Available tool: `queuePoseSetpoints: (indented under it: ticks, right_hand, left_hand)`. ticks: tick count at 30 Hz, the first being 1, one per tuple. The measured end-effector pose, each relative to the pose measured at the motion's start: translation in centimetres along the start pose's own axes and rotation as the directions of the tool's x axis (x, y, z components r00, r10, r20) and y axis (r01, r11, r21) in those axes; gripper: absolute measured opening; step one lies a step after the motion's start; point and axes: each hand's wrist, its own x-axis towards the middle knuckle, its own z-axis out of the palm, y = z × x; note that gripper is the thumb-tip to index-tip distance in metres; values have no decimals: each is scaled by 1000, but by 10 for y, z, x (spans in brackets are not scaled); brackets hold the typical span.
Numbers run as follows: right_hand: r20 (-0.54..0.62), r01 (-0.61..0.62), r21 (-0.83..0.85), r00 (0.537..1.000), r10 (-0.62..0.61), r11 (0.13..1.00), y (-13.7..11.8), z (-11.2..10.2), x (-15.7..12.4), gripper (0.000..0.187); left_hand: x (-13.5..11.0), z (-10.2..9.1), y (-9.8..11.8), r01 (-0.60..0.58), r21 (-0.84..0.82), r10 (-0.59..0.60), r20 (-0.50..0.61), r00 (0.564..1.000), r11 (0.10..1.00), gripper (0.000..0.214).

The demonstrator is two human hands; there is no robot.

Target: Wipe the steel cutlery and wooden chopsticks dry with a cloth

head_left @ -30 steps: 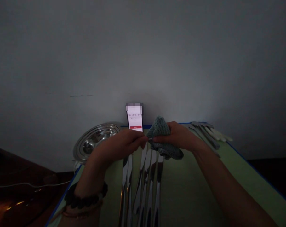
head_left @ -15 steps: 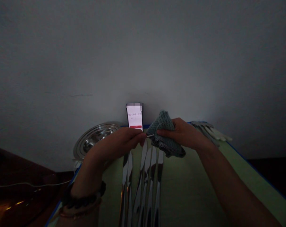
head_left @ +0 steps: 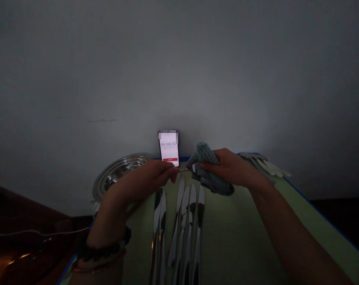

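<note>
My left hand (head_left: 148, 180) pinches the thin handle end of a piece of metal cutlery (head_left: 186, 170) held level above the table. My right hand (head_left: 228, 166) is closed around a blue-green knitted cloth (head_left: 207, 170) that wraps the other end of that piece, hiding it. Directly below the hands, several shiny table knives (head_left: 179, 225) lie side by side on the green table (head_left: 241, 237), blades pointing away from me.
A phone (head_left: 169, 147) showing a timer leans upright against the grey wall. A steel bowl (head_left: 120, 174) sits at the table's far left corner. More cutlery (head_left: 265, 166) lies at the far right. Dark wooden furniture with a white cable (head_left: 34, 231) is on the left.
My right hand and the cloth have slid a little to the right along the piece, then back down slightly. My left hand keeps its pinch and has barely moved.
</note>
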Motion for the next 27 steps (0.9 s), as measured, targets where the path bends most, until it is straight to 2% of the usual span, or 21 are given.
queuePoseSetpoints:
  ticks: [4,7,10,12,13,15,20,22,24,27]
  right_hand:
    - [-15,-50,-66,999,49,997,11,-5,0,25]
    - [12,-119,-140,992,122,983,25,-12,-2,22]
    - [173,-93,-91,979,108,991,31,-12,-6,19]
    - [275,-41,16,961,35,999,29,-6,-6,30]
    - [289,-23,67,957,3,997,28,-2,-5,39]
    - [253,1,156,967,-41,988,24,8,-2,48]
    - [24,153,400,984,-177,904,15,27,13,36]
    - [-66,153,438,988,-138,886,13,34,17,34]
    - [-137,103,491,990,-40,865,11,42,20,29]
    - [-186,61,623,980,73,780,10,50,23,27]
  left_hand:
    - [-1,-2,-5,45,61,-44,-21,999,997,39]
    - [0,-3,-11,117,102,-105,-116,988,988,37]
    - [6,0,-14,119,1,-117,-180,977,993,34]
    - [10,3,-14,89,-115,-109,-182,977,989,31]
    - [12,6,-13,75,-166,-105,-177,979,983,29]
    - [17,13,-9,53,-242,-94,-162,982,969,28]
    - [28,34,-1,46,-431,-95,-92,991,901,31]
    - [34,42,1,65,-494,-104,-52,993,867,34]
    - [38,47,3,86,-538,-104,-3,995,839,40]
    - [43,49,3,100,-557,-85,53,995,824,48]
